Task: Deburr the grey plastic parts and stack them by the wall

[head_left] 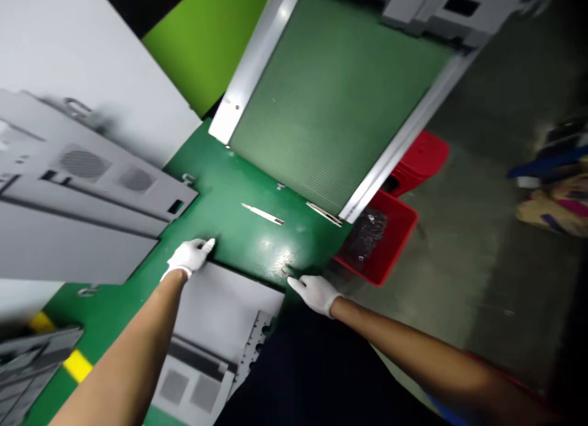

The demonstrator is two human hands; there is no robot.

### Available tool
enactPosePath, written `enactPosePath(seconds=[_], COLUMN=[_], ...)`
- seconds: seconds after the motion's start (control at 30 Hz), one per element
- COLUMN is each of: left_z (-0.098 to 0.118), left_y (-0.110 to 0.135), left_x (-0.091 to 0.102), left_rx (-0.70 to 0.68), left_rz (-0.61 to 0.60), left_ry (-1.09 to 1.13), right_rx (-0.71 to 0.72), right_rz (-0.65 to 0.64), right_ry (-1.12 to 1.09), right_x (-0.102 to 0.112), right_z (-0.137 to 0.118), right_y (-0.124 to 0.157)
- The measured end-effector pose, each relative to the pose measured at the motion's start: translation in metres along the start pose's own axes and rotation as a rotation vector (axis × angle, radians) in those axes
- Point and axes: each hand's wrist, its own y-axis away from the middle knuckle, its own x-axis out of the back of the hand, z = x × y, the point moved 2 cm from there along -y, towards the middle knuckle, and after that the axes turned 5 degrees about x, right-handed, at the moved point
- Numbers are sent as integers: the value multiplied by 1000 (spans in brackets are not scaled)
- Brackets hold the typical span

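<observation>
Left hand (189,256): white glove. Right hand (315,292): white glove, likewise plain. Near panel (220,306): pale grey, dark grey band, two darker grey square patches, one edge strip dotted with dark holes. Larger panel (124,196) at left: mid-grey, two finely textured grey patches, dark slots. Table (229,187): glossy green, whitish glare. Belt (331,120): duller green, fine parallel ribbing. Rails (261,59): silver. Slim tool (264,215): whitish, dark-marked end. Tweezers (324,213): silvery. Bin (395,254): bright red. Upright sheet (206,40): lime green. Board (82,52): white. Stripe (77,366): yellow. Clothing (303,365): near-black.
</observation>
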Motion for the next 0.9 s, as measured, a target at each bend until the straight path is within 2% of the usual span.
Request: enactPosePath(seconds=[0.07,0.17,0.33,0.47,0.63,0.77,0.9], left_z=[-17,-29,-41,-42,-41,-46,-49], left_y=[-8,-16,-21,-30,-31,-22,-16], left_x=[-2,-2,5,-4,-19,-18,-14], left_rx=[2,-16,-38,-9,-11,-16,-14], left_rz=[-93,-163,-279,-302,-335,-364,-362], left_ry=[70,159,254,271,334,437,488], right_rx=[47,128,206,212,213,244,234], right_rz=[-56,-114,-182,-229,-291,-313,-265], right_ry=[12,21,86,149,149,137,170], right_x=[-2,-3,-8,-15,-21,-23,-24], right_z=[-22,-60,-119,-154,-176,-182,-181], right_y=[-15,-38,-81,-118,-144,-142,-136])
